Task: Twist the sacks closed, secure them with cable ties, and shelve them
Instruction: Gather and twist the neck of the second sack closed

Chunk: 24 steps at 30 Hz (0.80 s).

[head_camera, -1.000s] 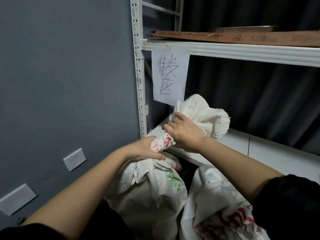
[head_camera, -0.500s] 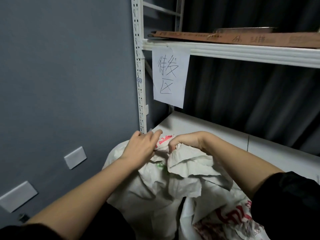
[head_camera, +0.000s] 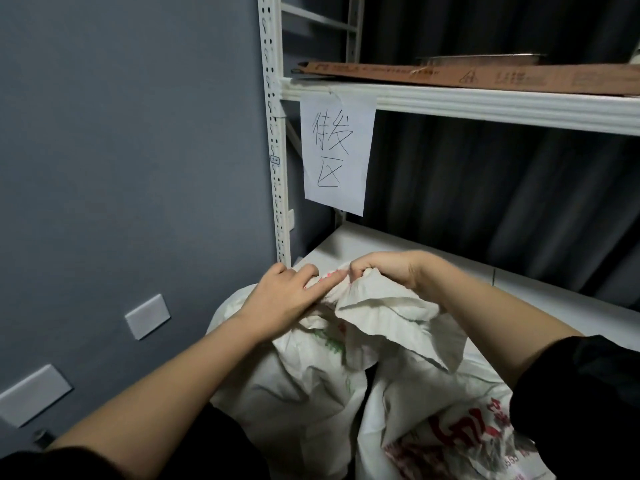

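Both hands, left (head_camera: pixel 280 299) and right (head_camera: pixel 384 270), gripped your sack's (head_camera: pixel 311 368) bunched neck; white shelf (head_camera: pixel 433 268) at twelve o'clock, grey wall (head_camera: pixel 121 150) at nine.

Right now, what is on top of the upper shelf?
A flat brown cardboard lies on the upper shelf. A thin grey thing lies on the cardboard; what it is I cannot tell. The back of the shelf is hidden.

I see a handwritten paper sign (head_camera: pixel 335 157) hanging off the upper shelf beam, flat cardboard (head_camera: pixel 485 75) on top, two blank wall plates (head_camera: pixel 148 316) on the grey wall (head_camera: pixel 121 150).
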Tool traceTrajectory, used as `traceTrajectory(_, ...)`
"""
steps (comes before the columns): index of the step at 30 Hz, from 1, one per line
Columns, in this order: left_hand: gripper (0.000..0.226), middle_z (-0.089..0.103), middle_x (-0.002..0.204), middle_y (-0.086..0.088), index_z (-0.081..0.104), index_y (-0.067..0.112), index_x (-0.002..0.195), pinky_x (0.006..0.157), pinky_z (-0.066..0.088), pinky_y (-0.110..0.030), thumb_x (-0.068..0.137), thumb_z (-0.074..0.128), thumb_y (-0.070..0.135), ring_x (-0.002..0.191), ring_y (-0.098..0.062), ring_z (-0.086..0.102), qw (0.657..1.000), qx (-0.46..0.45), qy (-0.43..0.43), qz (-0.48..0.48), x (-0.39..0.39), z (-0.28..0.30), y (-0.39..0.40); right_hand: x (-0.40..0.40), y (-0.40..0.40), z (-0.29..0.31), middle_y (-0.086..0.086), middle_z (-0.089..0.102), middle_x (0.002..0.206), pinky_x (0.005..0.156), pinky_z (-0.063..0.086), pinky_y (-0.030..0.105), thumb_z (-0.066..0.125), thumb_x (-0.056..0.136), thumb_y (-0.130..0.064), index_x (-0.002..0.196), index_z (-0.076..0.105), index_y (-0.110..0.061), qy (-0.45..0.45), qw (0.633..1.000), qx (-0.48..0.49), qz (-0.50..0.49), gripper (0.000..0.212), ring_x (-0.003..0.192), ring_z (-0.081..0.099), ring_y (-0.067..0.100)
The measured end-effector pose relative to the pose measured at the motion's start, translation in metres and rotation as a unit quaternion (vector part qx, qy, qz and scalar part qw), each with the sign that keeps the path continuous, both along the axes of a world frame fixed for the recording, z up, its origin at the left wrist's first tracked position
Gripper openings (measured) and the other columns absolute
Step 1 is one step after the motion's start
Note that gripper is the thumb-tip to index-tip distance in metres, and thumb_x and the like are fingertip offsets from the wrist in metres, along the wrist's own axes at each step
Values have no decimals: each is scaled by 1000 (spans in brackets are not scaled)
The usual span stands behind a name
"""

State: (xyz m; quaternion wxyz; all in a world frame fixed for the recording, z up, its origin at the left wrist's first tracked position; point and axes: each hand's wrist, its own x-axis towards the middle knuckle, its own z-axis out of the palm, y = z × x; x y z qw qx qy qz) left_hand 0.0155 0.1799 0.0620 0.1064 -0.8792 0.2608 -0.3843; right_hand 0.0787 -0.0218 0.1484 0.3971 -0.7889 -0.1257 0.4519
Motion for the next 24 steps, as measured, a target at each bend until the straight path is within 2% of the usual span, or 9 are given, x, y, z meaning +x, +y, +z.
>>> traceTrajectory(2,65,56,85,-2,32,26,143,54,36,-30,84,57,23,54,-19,53,999,-13,38,16,2,-1,-2,7,1,9,7,61,81,58,42,24,54,82,-23,98,68,-7,-104,994,-37,23,27,67,57,18)
traceTrajectory(3,64,56,86,0,33,25,143,55,37,-30,83,56,28,56,-19,55,998,-25,55,28,3,1,-3,12,4,14,4,61,87,62,43,24,57,84,-22,106,64,-7,-190,981,-35,29,27,74,56,15)
traceTrajectory(6,62,62,89,0,35,25,135,59,44,-31,76,42,43,69,-21,63,989,-93,95,63,8,7,-5,9,19,33,0,66,98,81,47,27,56,89,-19,102,65,-12,-465,885,36,-10,18,92,60,15)
traceTrajectory(9,48,64,106,-2,35,29,129,71,39,-35,84,43,45,93,-26,63,955,-191,203,103,10,15,-12,-18,30,38,1,66,93,80,44,34,49,85,-23,93,65,-14,-710,692,123,-40,20,89,59,20)
traceTrajectory(12,14,67,105,-5,53,30,92,73,42,-33,82,48,38,101,-28,62,876,-332,320,142,13,17,-10,-45,34,12,7,60,78,66,37,36,52,78,-17,84,64,-10,-832,505,174,153,15,74,53,26)
traceTrajectory(14,17,67,109,-4,56,31,98,79,47,-29,81,51,35,102,-24,63,833,-406,357,113,15,18,-5,-46,26,-20,10,61,84,70,37,38,51,83,-21,91,63,-8,-845,432,117,291,19,80,54,27)
traceTrajectory(16,34,66,110,1,58,25,118,78,45,-15,85,63,15,95,-9,63,787,-482,384,39,13,19,-3,-27,13,-49,9,64,113,93,37,40,47,87,-26,115,62,-8,-846,420,12,327,36,110,58,28)
traceTrajectory(18,40,64,108,1,57,13,120,76,43,-10,83,69,3,85,6,59,751,-517,410,-23,9,21,-5,-5,1,-59,6,52,141,110,25,45,47,87,-30,137,50,-12,-855,442,-82,260,53,134,44,25)
traceTrajectory(24,49,62,107,7,53,18,124,76,42,-3,82,71,3,83,16,58,720,-498,479,-64,2,24,-2,24,-1,-39,0,44,147,108,23,58,53,67,-63,146,32,-21,-786,536,-193,240,92,137,38,30)
